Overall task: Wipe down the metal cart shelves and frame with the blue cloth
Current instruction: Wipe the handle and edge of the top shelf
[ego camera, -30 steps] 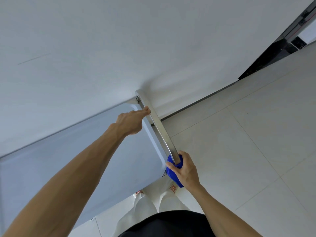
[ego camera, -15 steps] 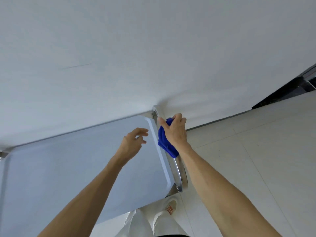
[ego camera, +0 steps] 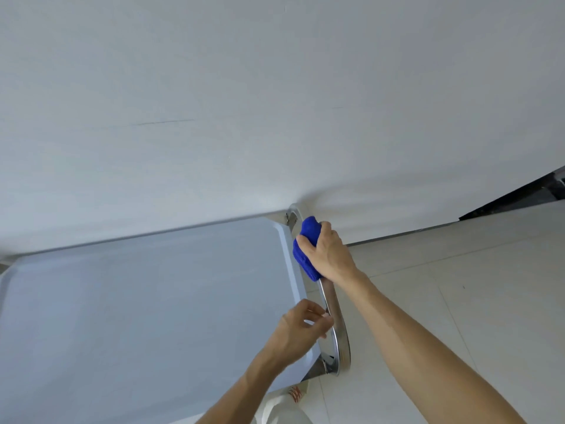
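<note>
From where I stand, the cart's top shelf (ego camera: 137,301) fills the left of the scene, a pale, bare metal tray pushed up against the white wall (ego camera: 275,87). Toward its right edge the left hand (ego camera: 301,330) hovers just above the shelf lip, its grip half curled with thumb and fingertips near each other and nothing between them (it may be brushing the rail, I cannot tell). Just right of that runs the chrome handle rail (ego camera: 334,313), 1 bent tube whose long axis follows the shelf's short side, from the near corner away to the wall. Near the far end, the right hand (ego camera: 328,255) has its grip closed around the blue cloth (ego camera: 305,249), which is bunched and wrapped over the rail, touching it. So the unwiped stretch of rail lies toward the person from the cloth, and the right hand is the 1 placed to draw it back along the tube. Beyond the rail is tiled floor (ego camera: 458,301).
</note>
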Demonstrator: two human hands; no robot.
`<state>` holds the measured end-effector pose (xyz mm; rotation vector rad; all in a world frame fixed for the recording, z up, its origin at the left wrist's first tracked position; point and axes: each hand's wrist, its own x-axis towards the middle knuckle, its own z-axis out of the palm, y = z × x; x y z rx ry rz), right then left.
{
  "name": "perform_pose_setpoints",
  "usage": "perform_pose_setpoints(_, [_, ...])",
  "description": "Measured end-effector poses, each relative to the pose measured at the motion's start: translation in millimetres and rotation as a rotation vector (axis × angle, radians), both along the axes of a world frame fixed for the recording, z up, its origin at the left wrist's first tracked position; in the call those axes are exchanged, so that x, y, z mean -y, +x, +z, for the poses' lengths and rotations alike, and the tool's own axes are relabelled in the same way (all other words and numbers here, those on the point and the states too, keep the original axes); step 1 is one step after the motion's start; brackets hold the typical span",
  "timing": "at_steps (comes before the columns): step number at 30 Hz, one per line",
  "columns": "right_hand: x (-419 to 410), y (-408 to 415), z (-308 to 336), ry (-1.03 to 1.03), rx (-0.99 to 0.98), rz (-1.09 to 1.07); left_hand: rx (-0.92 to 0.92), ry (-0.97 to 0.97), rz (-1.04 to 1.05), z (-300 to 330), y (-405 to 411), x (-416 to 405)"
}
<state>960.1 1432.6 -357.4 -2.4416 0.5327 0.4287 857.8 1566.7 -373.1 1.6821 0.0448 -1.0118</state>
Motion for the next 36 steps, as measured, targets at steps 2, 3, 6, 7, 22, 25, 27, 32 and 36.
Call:
perform_pose_setpoints(2, [-1, 32, 1, 0.007, -0.041, -0.015, 0.021, 0.036, 0.010, -3, 0, 5])
perform_pose_setpoints(3, [0, 49, 1, 0.011, -0.072, -0.017, 0.027, 0.045, 0.008, -4, 1, 6])
perform_pose_setpoints(6, [1, 93, 1, 0.051, -0.183, -0.011, 0.008, 0.028, 0.000, -8, 1, 7])
perform_pose_setpoints(7, [1, 102, -1, 0.066, -0.211, -0.007, 0.005, 0.026, -0.008, -9, 1, 7])
perform_pose_setpoints(22, [7, -37, -7, 0.197, 0.073, -0.067, 0.003, -0.011, -0.034, -7, 2, 9])
perform_pose_setpoints(25, [0, 6, -6, 0.133, 0.105, -0.041, 0.021, 0.021, -0.032, -7, 0, 11])
perform_pose_setpoints(27, [-4, 38, -5, 0.088, 0.099, -0.042, 0.067, 0.068, -0.022, -8, -7, 10])
perform_pose_setpoints(32, [-12, 70, -7, -0.146, 0.103, 0.120, 0.170, 0.193, 0.066, -19, -33, -19])
perform_pose_setpoints(36, [-17, 53, -7, -0.529, 0.302, 0.496, 0.169, 0.299, 0.251, -29, -61, -74])
